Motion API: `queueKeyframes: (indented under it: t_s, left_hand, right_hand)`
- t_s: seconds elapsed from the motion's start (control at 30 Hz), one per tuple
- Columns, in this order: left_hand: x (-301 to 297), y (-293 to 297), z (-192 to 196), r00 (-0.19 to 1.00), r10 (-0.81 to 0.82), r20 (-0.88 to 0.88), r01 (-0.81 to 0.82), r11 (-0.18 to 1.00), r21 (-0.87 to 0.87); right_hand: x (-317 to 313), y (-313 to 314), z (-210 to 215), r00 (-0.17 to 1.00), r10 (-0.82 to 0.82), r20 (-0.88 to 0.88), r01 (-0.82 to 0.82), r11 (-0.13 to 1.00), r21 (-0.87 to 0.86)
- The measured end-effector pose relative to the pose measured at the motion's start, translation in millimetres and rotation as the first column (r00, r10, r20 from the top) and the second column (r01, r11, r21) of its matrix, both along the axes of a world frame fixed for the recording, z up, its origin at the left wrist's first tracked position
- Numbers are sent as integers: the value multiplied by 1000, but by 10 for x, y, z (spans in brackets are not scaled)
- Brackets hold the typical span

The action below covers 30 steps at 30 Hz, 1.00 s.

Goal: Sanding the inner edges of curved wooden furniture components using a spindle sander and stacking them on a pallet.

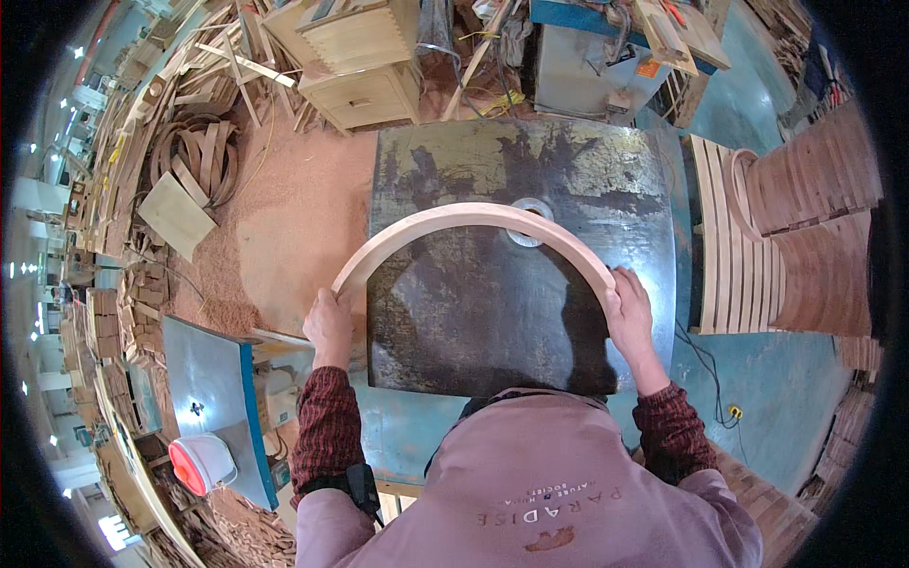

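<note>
A curved wooden strip [445, 216], bent like a half ring, spans between my two hands above a dark metal machine table [473, 327]. Its left end is gripped by my left hand [329, 327], just off the table's left edge. My right hand [629, 308] closes on the other end, over the table's right side. The arch's top passes in front of a round metal spindle fitting [530, 223] set in the tabletop and partly covers it. Whether the wood touches the fitting, I cannot tell.
Stacked curved wooden pieces [814, 189] stand on a slatted pallet [734, 227] at right. A bucket with a red lid [204, 464] sits on a smaller metal table [213, 379] at left. Sawdust [294, 199] and wood offcuts [194, 161] lie at far left. A cable [705, 364] runs along the floor.
</note>
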State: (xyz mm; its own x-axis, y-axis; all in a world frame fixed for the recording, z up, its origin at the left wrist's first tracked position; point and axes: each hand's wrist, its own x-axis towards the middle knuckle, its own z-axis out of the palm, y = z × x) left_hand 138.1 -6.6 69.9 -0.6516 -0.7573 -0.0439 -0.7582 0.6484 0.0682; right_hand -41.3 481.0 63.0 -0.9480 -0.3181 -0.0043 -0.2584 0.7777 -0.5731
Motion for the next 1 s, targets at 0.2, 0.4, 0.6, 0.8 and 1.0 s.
queueKeyframes:
  t_s: [0.2, 0.4, 0.6, 0.8, 1.0]
  left_hand:
    - [329, -219, -32, 997, 77, -4, -77, 995, -57]
    - [600, -519, -132, 987, 156, -47, -161, 978, -136]
    - [689, -1040, -245, 956, 276, -97, -287, 948, -135]
    - [551, -1245, -237, 936, 312, -161, -339, 924, -179]
    - [635, -1058, -87, 903, 350, -248, -396, 902, -170]
  right_hand:
    - [-288, -535, 53, 995, 87, -50, -80, 990, 118]
    - [-585, -1157, 52, 961, 215, -171, -181, 964, 194]
    - [-1043, -2070, 20, 880, 334, -337, -265, 935, 235]
    - [-1602, -2662, 223, 925, 358, -130, -318, 913, 255]
    - [-1647, -2466, 322, 905, 391, -167, -355, 912, 207]
